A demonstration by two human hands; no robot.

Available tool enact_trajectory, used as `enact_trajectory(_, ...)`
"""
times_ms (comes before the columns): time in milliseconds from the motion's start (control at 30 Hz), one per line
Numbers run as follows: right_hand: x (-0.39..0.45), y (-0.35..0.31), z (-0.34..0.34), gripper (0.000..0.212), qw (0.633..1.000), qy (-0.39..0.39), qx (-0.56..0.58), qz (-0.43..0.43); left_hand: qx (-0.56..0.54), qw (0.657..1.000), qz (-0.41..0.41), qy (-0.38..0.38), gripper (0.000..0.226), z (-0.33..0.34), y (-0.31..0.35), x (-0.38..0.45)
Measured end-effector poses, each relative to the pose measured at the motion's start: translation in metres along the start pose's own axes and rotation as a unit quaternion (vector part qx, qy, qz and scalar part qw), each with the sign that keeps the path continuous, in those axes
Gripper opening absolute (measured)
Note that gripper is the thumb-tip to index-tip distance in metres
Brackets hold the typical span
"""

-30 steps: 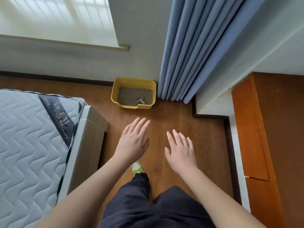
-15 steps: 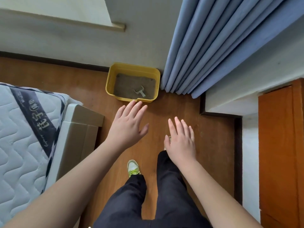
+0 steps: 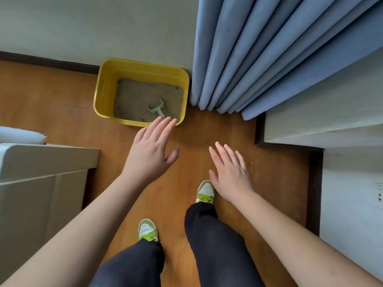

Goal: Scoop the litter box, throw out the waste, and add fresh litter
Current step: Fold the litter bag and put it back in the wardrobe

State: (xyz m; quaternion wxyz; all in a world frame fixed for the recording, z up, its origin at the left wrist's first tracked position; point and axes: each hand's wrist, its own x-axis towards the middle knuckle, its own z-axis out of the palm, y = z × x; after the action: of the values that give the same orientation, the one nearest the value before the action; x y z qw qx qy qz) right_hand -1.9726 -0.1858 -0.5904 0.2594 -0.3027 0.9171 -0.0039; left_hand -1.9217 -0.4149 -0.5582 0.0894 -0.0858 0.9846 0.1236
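Note:
A yellow litter box [image 3: 101, 90] stands on the wooden floor against the wall, half filled with brownish litter [image 3: 141, 96]. A small pale scoop [image 3: 157, 108] lies on the litter near the box's front edge. My left hand [image 3: 151, 150] hovers flat with straight fingers, its fingertips just over the box's front rim, holding nothing. My right hand [image 3: 230, 172] is spread flat over the floor to the right, well short of the box, also holding nothing.
Blue curtains [image 3: 259, 54] hang right beside the box. A bed frame corner [image 3: 47, 162] juts in at the left. A white wall ledge [image 3: 323, 112] and dark baseboard [image 3: 315, 183] bound the right. My feet in green shoes [image 3: 147, 229] stand on the floor [image 3: 51, 104].
I have stepped closer to the litter box, which now looks larger and nearer. My left hand has reached forward to the box's front rim; the right hand stays flat beside it.

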Motion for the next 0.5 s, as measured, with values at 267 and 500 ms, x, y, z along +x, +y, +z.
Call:
enact_trajectory(267, 0.089, 0.061, 0.125, 0.065, 1.000, -0.005, -0.015, 0.013, -0.013, 0.998, 0.061, -0.007, 0.065, 0.144, -0.024, 0.062)
enact_trajectory(500, 0.167, 0.110, 0.229, 0.066, 0.998, -0.008, -0.064, 0.002, -0.001, 0.992, 0.125, -0.007, 0.065, 0.268, -0.027, 0.107)
